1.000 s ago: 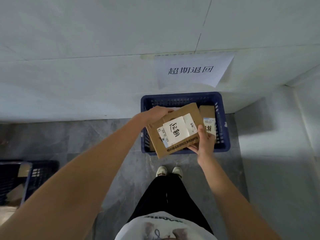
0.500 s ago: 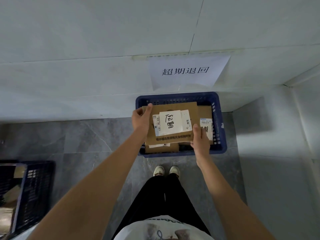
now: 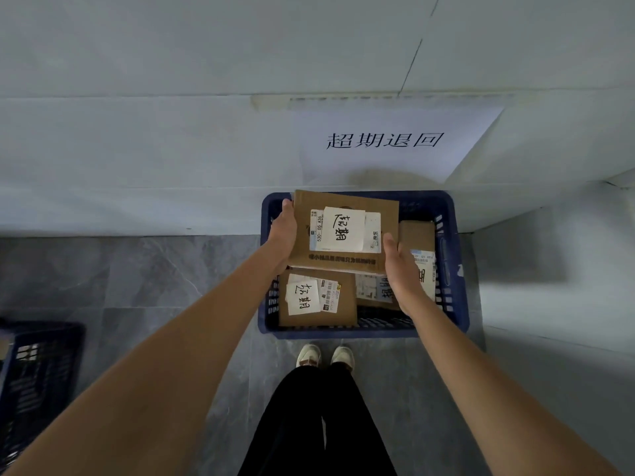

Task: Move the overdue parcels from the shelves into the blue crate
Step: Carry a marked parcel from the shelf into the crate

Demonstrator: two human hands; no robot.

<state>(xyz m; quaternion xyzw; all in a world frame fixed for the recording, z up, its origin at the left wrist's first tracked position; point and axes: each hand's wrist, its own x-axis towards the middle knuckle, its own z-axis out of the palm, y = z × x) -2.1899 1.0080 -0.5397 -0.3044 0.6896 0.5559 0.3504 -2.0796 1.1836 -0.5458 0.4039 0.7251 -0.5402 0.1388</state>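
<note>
Nearest in the blue crate (image 3: pixel 460 297), on the floor against the wall, a labelled box (image 3: pixel 316 297) lies flat at the near left with more parcels to its right. Above them the cardboard parcel (image 3: pixel 343 231) is held level over the far half: the left hand (image 3: pixel 283 231) has its grip curled round the left edge, and the right hand (image 3: pixel 400 266) holds the near right corner. It looks best lowered flat and let go only once it rests on the boxes beneath, fingers slipped out sideways.

Grey tiled floor (image 3: pixel 137 276) meets white wall (image 3: pixel 171 63).
</note>
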